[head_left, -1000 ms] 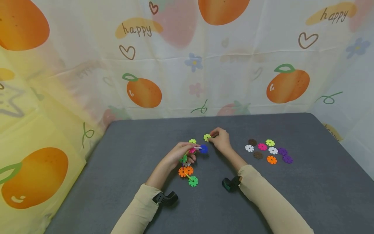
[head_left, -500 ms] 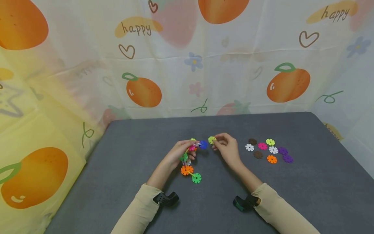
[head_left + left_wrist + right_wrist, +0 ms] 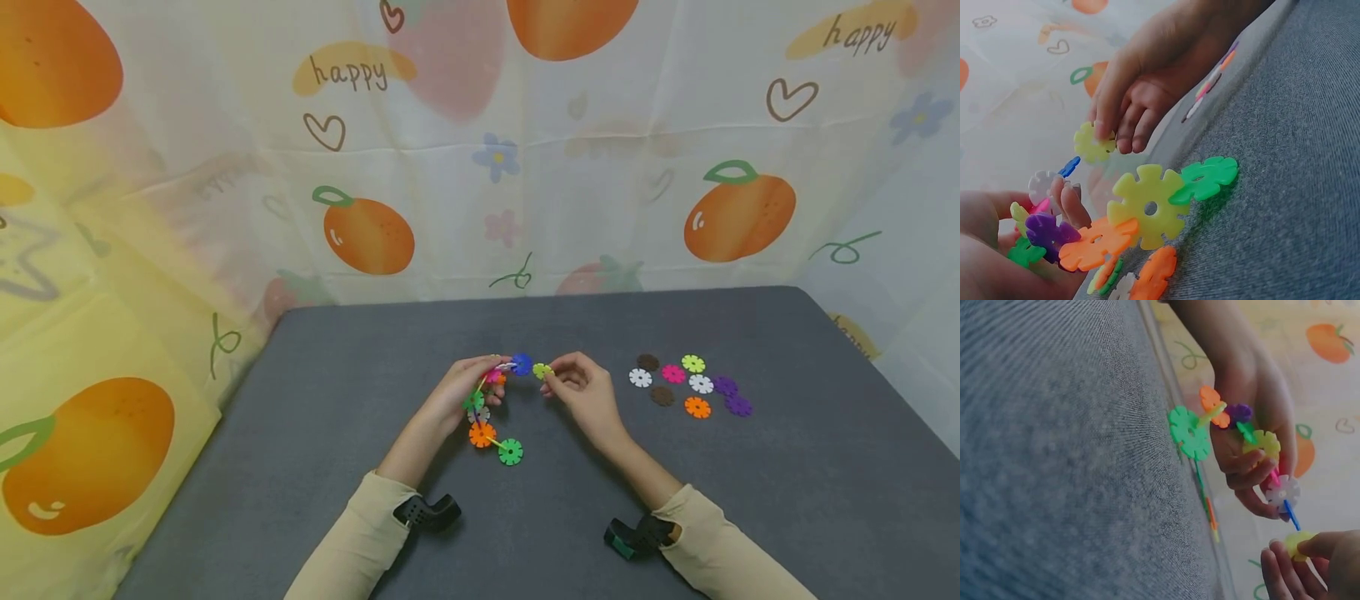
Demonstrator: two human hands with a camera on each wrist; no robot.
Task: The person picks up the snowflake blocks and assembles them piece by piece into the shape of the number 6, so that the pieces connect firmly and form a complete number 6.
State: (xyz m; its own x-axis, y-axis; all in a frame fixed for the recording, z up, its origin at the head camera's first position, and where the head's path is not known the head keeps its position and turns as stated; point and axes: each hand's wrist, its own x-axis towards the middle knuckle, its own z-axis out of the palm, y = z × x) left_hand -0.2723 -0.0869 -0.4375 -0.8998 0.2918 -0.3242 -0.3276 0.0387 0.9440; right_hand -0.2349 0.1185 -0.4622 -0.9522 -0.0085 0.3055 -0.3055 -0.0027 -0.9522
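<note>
My left hand [image 3: 450,398] grips a chain of plastic snowflake discs slotted together. At its near end hangs a green disc [image 3: 511,452], joined through a yellow disc [image 3: 1149,207] to an orange disc [image 3: 1099,245]. Purple, green, yellow and pink discs follow inside the hand, then a white disc [image 3: 1283,494] and a blue disc [image 3: 522,364] at the far end. Between thumb and fingers my right hand [image 3: 588,398] pinches a loose-looking yellow disc [image 3: 542,371], its edge close against the blue one. Whether the two are slotted together I cannot tell.
Loose discs lie at the right of the grey table [image 3: 315,467]: brown, white, pink [image 3: 673,374], yellow, purple and orange [image 3: 697,407]. More discs, one orange [image 3: 1155,273], lie below the left hand. A printed curtain [image 3: 450,225] stands behind the table.
My right hand has brought the yellow disc down beside the blue disc. The left hand has raised the blue end slightly, and the green end has swung right.
</note>
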